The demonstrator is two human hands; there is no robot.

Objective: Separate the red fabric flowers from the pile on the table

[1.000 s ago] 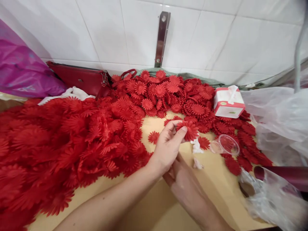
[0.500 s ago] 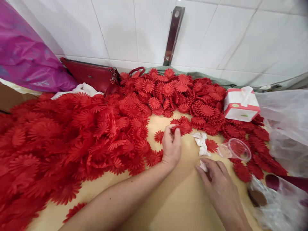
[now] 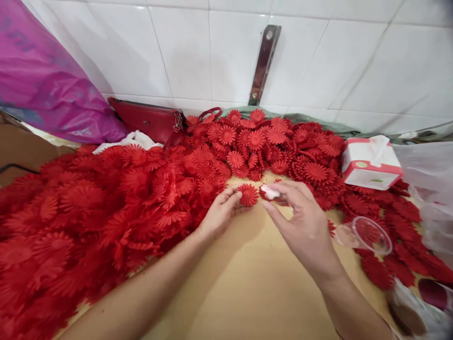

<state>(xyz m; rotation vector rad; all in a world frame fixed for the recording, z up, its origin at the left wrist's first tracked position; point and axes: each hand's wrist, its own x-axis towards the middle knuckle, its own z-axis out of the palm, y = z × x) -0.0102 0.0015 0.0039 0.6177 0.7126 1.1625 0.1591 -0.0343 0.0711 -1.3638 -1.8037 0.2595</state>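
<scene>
My left hand (image 3: 223, 208) is pinching the edge of a red many-petalled artificial flower (image 3: 249, 194), its round face turned towards me above the table. Close by on the right, my right hand (image 3: 300, 219) holds a crumpled piece of white tissue (image 3: 270, 191) at its fingertips. A bit of red shows just behind that tissue, partly covered by the fingers. Behind both hands and to the left lies a large heap of the same red flowers (image 3: 155, 189), loose and overlapping.
A tissue box (image 3: 371, 163) stands on flowers at the right. A clear plastic cup (image 3: 371, 235) lies on its side before it. Tan tabletop (image 3: 240, 283) shows in front. A red handbag (image 3: 146, 120) and a purple bag (image 3: 53, 80) are at the back left, near the tiled wall.
My left hand has drawn back to the left with a single red flower. The right hand has risen and moved forward-left with the tissue, towards the flower. The view has shifted slightly.
</scene>
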